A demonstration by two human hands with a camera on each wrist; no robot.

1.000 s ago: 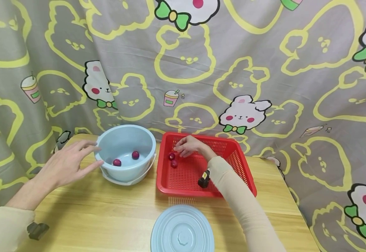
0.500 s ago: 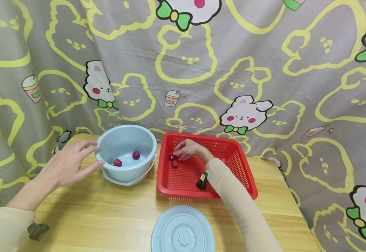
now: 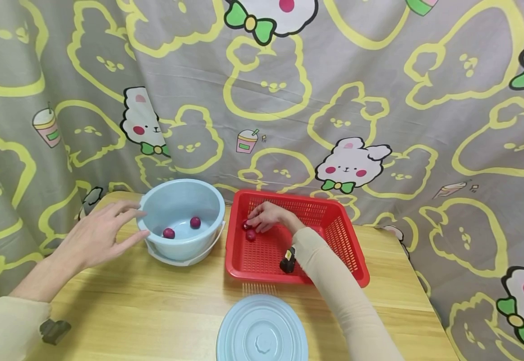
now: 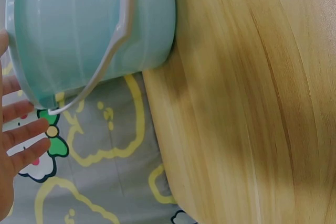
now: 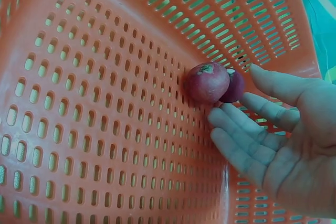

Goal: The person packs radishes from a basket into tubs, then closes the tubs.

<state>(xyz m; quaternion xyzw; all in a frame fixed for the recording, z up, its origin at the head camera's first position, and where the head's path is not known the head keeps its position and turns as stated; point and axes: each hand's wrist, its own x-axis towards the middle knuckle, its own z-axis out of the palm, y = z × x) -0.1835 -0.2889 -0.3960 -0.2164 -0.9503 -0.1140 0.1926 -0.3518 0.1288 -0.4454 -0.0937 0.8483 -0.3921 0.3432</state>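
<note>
My right hand point(image 3: 264, 216) reaches into the far left corner of the red basket point(image 3: 334, 250), fingers straight and spread, beside two dark red fruits point(image 3: 250, 234). In the right wrist view the fingertips point(image 5: 223, 116) touch or nearly touch the nearer fruit point(image 5: 207, 82), with the second fruit point(image 5: 233, 85) behind it. My left hand point(image 3: 97, 233) is open, fingers extended against the left rim of the light blue bowl point(image 3: 154, 208), which holds two more red fruits point(image 3: 169, 233). The left wrist view shows the bowl's outer wall point(image 4: 89, 24) and its white handle point(image 4: 113, 45).
A round light blue lid point(image 3: 262, 328) lies on the wooden table point(image 3: 154, 306) near the front edge. A patterned curtain point(image 3: 289, 100) hangs close behind the bowl and basket. The table's right edge is just past the basket.
My right hand has lowered a little towards the two fruits in the basket corner. The left hand and the bowl have stayed put.
</note>
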